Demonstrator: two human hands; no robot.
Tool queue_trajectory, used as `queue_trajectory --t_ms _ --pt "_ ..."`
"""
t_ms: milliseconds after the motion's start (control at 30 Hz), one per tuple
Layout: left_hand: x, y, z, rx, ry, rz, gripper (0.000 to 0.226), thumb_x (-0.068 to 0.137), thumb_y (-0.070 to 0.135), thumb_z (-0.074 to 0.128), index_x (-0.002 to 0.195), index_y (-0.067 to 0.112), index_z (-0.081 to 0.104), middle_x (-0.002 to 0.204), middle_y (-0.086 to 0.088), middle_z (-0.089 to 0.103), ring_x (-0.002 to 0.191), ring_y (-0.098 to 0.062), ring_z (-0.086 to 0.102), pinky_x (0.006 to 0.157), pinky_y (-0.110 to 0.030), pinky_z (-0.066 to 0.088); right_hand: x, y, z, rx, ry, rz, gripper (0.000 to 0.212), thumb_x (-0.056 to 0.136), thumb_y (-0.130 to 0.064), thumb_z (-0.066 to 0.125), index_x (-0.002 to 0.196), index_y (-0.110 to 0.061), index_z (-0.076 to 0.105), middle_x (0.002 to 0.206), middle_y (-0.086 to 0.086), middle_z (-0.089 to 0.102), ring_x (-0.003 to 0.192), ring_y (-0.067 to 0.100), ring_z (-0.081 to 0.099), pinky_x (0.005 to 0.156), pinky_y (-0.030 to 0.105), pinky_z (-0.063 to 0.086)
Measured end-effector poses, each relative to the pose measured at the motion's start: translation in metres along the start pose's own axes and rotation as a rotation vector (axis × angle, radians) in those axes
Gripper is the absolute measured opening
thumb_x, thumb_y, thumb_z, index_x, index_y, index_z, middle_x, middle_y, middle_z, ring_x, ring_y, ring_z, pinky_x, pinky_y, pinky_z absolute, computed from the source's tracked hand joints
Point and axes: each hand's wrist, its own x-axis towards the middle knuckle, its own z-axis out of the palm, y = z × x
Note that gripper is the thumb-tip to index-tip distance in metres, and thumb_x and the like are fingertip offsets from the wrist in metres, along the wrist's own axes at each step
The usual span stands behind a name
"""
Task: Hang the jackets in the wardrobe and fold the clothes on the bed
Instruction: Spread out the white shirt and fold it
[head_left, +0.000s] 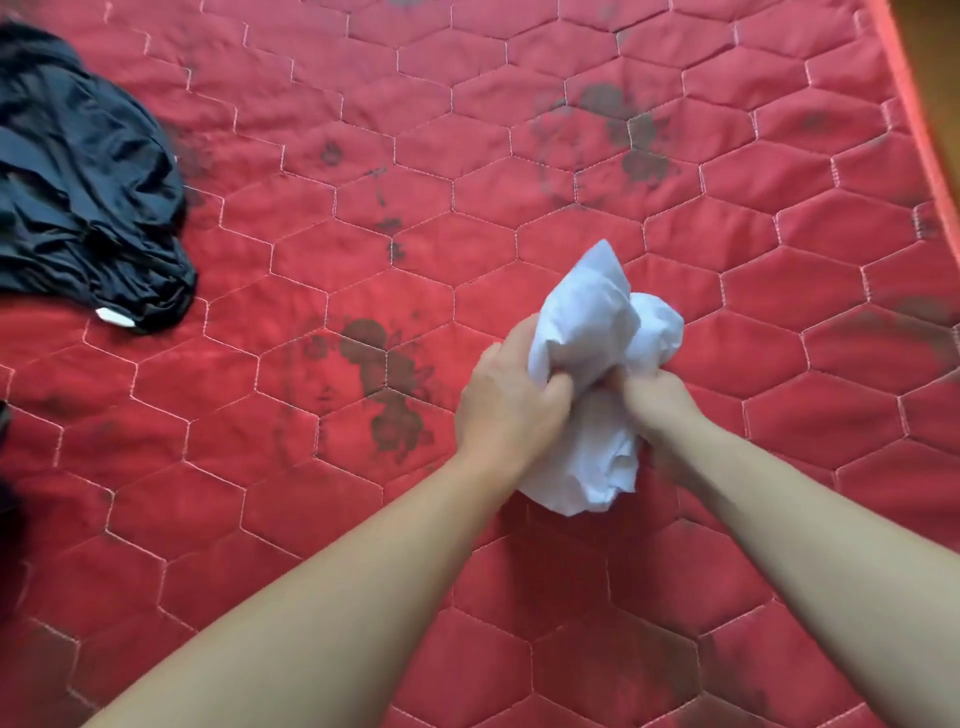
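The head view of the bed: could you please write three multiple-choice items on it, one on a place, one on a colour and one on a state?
1. Where does the black garment lie on the bed?
A. at the left edge of the view
B. under the person's hands
C. at the right edge of the view

2. What colour is the quilted bedcover?
A. blue
B. red
C. green

3. In what state is the white garment?
A. folded flat on the bed
B. hung on a hanger
C. bunched up in both hands

Key:
1 A: the black garment lies crumpled at the far left.
2 B: the bedcover is red, with hexagon stitching.
3 C: the left hand and right hand grip the crumpled white garment.
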Motion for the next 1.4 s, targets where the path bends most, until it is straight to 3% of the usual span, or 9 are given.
queue_trajectory --t_ms 167,267,400,500,633,800,1000,1300,1400 --pt "-0.018 0.005 0.035 0.007 -0.172 -0.028 0.085 0.073 0.043 0.038 0.152 0.037 0.009 0.127 -0.008 0.043 0.115 -0.025 0.047 0.094 -0.041 0.043 -0.016 -0.005 -0.007 0.688 -0.461 0.098 0.068 0.093 -0.063 0.04 0.124 -0.007 0.063 0.12 0.018 0.066 0.113 0.031 0.063 0.093 0.042 0.053" --pt "-0.021 0.006 0.047 0.098 -0.324 -0.022 0.086 0.075 0.047 0.033 0.154 0.032 0.001 0.133 -0.007 0.038 0.12 -0.024 0.045 0.099 -0.042 0.04 -0.019 0.0 -0.011 0.595 -0.499 0.099 0.069 0.079 -0.065 0.058 0.121 -0.011 0.065 0.106 0.013 0.071 0.098 0.027 0.069 0.086 0.039 0.056" --pt "-0.018 0.006 0.042 -0.065 -0.344 0.006 0.056 0.076 0.038 0.042 0.129 0.024 0.051 0.106 -0.003 0.061 0.098 -0.019 0.058 0.079 -0.032 0.046 -0.015 0.003 -0.013 0.448 -0.239 0.165 0.029 0.084 -0.035 0.07 0.101 -0.011 0.069 0.095 0.012 0.071 0.079 0.024 0.07 0.071 0.033 0.056" --pt "-0.013 -0.011 0.026 0.055 -0.026 -0.117 0.058 0.08 0.051 0.063 0.133 0.033 0.046 0.129 0.003 0.049 0.12 -0.02 0.045 0.102 -0.038 0.036 -0.017 0.005 -0.024 0.506 -0.332 0.146 0.037 0.084 -0.03 0.068 0.116 -0.011 0.068 0.112 0.013 0.07 0.092 0.026 0.07 0.073 0.037 0.059" --pt "-0.02 -0.029 0.011 -0.573 -0.3 -0.249 0.066 0.073 0.031 0.083 0.13 0.015 0.053 0.122 -0.006 0.066 0.112 -0.022 0.063 0.095 -0.041 0.052 -0.024 0.003 -0.024 0.522 -0.478 0.09 0.043 0.079 -0.045 0.065 0.111 -0.016 0.071 0.111 0.009 0.071 0.099 0.024 0.069 0.079 0.036 0.058" --pt "-0.039 -0.038 -0.01 -0.732 -0.471 -0.305 0.054 0.073 0.001 0.078 0.123 0.01 0.059 0.111 -0.01 0.072 0.097 -0.024 0.07 0.076 -0.035 0.058 -0.039 -0.015 -0.011 0.409 -0.536 0.045 0.06 0.079 -0.057 0.061 0.123 -0.016 0.065 0.121 0.011 0.068 0.111 0.028 0.065 0.082 0.037 0.057" --pt "-0.056 -0.006 -0.112 -0.645 -0.577 -0.212 0.053 0.073 0.007 0.072 0.124 0.009 0.06 0.113 -0.012 0.07 0.096 -0.025 0.068 0.076 -0.033 0.056 -0.084 -0.082 -0.002 0.379 -0.641 0.013 0.039 0.082 -0.046 0.064 0.111 -0.022 0.073 0.109 0.004 0.071 0.098 0.022 0.068 0.087 0.037 0.055" --pt "-0.148 0.117 -0.351 -0.461 -0.634 -0.051 0.035 0.067 0.011 0.073 0.1 0.022 0.076 0.1 -0.006 0.073 0.086 -0.019 0.07 0.074 -0.029 0.056 -0.269 -0.275 0.018 0.355 -1.102 -0.078 0.071 0.081 -0.07 0.055 0.137 -0.024 0.054 0.143 0.009 0.051 0.128 0.03 0.051 0.103 0.05 0.044" --pt "-0.202 0.142 -0.43 -0.349 -0.567 -0.06 0.029 0.07 0.005 0.07 0.096 0.016 0.076 0.096 -0.008 0.074 0.083 -0.02 0.071 0.074 -0.031 0.057 -0.348 -0.323 0.037 0.16 -1.139 -0.146 0.08 0.066 -0.074 0.067 0.129 -0.026 0.062 0.133 0.01 0.06 0.118 0.031 0.06 0.097 0.049 0.049"
